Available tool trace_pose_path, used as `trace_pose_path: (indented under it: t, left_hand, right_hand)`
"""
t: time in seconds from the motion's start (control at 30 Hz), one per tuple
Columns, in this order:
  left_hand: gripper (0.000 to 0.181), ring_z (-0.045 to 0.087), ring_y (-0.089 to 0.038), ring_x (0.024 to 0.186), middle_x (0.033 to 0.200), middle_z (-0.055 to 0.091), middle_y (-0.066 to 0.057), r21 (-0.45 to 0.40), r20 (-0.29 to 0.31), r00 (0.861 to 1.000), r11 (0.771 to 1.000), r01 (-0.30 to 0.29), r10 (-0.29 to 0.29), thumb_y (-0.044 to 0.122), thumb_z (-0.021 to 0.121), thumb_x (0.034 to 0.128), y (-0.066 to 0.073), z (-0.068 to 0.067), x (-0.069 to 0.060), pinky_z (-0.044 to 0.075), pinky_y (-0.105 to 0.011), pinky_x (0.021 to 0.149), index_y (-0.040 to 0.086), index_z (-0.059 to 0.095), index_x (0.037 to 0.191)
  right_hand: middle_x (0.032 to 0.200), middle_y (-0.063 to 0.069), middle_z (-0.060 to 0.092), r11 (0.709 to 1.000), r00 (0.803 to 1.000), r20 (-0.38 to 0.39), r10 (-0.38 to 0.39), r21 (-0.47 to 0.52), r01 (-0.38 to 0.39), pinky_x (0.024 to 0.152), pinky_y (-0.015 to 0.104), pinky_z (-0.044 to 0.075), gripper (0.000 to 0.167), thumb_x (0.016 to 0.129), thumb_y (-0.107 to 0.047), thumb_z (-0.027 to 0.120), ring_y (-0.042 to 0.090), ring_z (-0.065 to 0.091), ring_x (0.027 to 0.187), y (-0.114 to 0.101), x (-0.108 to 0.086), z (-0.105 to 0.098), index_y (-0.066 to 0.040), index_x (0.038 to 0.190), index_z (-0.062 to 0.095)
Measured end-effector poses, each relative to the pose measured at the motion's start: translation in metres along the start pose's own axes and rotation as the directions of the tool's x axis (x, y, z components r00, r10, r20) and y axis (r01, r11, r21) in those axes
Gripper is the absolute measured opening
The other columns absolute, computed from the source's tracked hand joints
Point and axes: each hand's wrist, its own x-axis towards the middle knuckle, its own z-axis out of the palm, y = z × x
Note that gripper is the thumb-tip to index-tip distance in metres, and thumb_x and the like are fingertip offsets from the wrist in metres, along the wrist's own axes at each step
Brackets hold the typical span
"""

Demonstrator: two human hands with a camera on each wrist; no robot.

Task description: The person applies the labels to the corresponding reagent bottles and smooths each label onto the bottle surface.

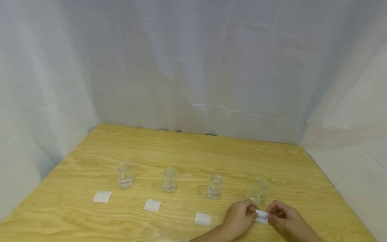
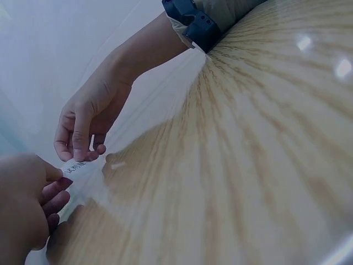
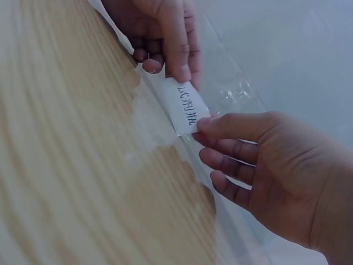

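A small white paper label (image 3: 186, 107) with dark printed characters is held between both hands, just in front of the rightmost glass jar (image 1: 259, 191). My left hand (image 1: 240, 216) pinches one end of it between thumb and finger. The opposite end is pinched by my right hand (image 1: 285, 216), whose other fingers curl loosely beneath in the right wrist view. No label shows on the rightmost jar, and its base is partly behind the left fingers. Clear of the tabletop, the label (image 2: 74, 167) spans the gap between the fingertips in the left wrist view.
Three open glass jars, left (image 1: 125, 175), middle (image 1: 170, 179) and right (image 1: 214, 186), carry printed labels. Three blank white paper pieces, left (image 1: 102, 196), middle (image 1: 152, 205) and right (image 1: 202, 218), lie nearer on the wooden table (image 1: 181, 144). White sheeting (image 1: 196, 67) surrounds it.
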Motion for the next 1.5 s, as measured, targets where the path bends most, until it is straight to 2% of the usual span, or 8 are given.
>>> trace_pose_path:
  t: [0.1,0.23,0.57,0.7,0.83,1.0,1.3,1.5]
  left_hand:
    - [0.008,0.050,0.003,0.064,0.071,0.057,0.013,-0.140,-0.009,0.999,0.989,0.048,-0.050,0.006,0.066,0.0826,0.000,-0.002,-0.001,0.044,-0.013,0.058,0.010,0.066,0.089]
    - [0.010,0.053,0.003,0.066,0.071,0.060,0.011,-0.269,-0.042,0.998,0.962,0.036,-0.049,0.001,0.064,0.0805,-0.001,-0.004,-0.003,0.046,-0.014,0.061,0.006,0.066,0.088]
    - [0.005,0.054,0.002,0.061,0.065,0.063,0.007,-0.365,-0.052,0.993,0.928,0.076,-0.102,0.003,0.068,0.0797,-0.003,-0.011,-0.007,0.045,-0.015,0.058,0.006,0.065,0.081]
    - [0.005,0.054,0.001,0.061,0.065,0.064,0.003,-0.378,-0.062,0.991,0.922,0.090,-0.122,0.004,0.069,0.0797,-0.002,-0.013,-0.006,0.044,-0.016,0.058,0.005,0.064,0.081]
    - [0.005,0.058,-0.001,0.063,0.067,0.065,0.002,-0.422,-0.042,0.987,0.898,0.124,-0.156,0.005,0.068,0.0799,0.000,-0.013,-0.006,0.046,-0.016,0.057,0.003,0.064,0.082]
    - [0.004,0.062,-0.006,0.068,0.071,0.066,0.003,-0.484,-0.015,0.981,0.860,0.164,-0.195,0.006,0.067,0.0815,0.001,-0.013,-0.005,0.048,-0.016,0.059,0.003,0.066,0.084]
    - [0.009,0.065,-0.015,0.073,0.079,0.068,-0.007,-0.585,0.009,0.982,0.796,0.156,-0.186,0.003,0.063,0.0841,0.001,-0.013,-0.005,0.053,-0.025,0.067,-0.004,0.067,0.089]
    - [0.009,0.064,-0.013,0.075,0.081,0.068,-0.003,-0.588,0.044,0.985,0.792,0.162,-0.169,0.003,0.064,0.0843,0.002,-0.014,-0.005,0.052,-0.024,0.067,-0.002,0.068,0.090]
  right_hand:
    - [0.084,0.000,0.058,0.998,0.997,-0.038,-0.063,0.008,0.064,0.060,0.026,0.048,0.004,0.091,-0.005,0.056,0.010,0.055,0.073,-0.001,0.001,0.002,-0.003,0.094,0.056]
    - [0.085,0.000,0.058,0.993,0.989,-0.098,-0.115,0.023,0.118,0.062,0.026,0.048,0.004,0.090,0.000,0.056,0.010,0.055,0.075,-0.005,0.002,0.006,-0.002,0.093,0.056]
    - [0.085,-0.001,0.059,0.990,0.971,-0.199,-0.131,0.025,0.138,0.061,0.026,0.049,0.008,0.088,0.002,0.057,0.009,0.056,0.075,-0.018,0.004,0.017,-0.001,0.096,0.056]
    - [0.088,0.001,0.059,0.968,0.945,-0.238,-0.226,0.052,0.245,0.057,0.027,0.049,0.015,0.087,0.010,0.055,0.010,0.056,0.073,-0.019,0.006,0.021,-0.003,0.094,0.058]
    - [0.091,0.000,0.059,0.940,0.904,-0.262,-0.339,-0.046,0.339,0.055,0.027,0.048,0.027,0.082,0.015,0.057,0.009,0.055,0.076,-0.019,0.007,0.024,-0.010,0.093,0.061]
    - [0.093,-0.003,0.058,0.927,0.882,-0.284,-0.376,-0.139,0.350,0.056,0.026,0.049,0.030,0.079,0.012,0.063,0.008,0.056,0.079,-0.020,0.008,0.029,-0.014,0.093,0.061]
    - [0.096,-0.003,0.058,0.963,0.919,-0.287,-0.269,-0.095,0.252,0.063,0.028,0.050,0.023,0.082,0.000,0.066,0.009,0.055,0.085,-0.024,0.008,0.031,-0.018,0.093,0.058]
    - [0.101,0.005,0.058,0.976,0.935,-0.281,-0.217,-0.067,0.207,0.065,0.028,0.050,0.020,0.083,-0.003,0.067,0.009,0.054,0.089,-0.025,0.006,0.031,-0.016,0.093,0.056]
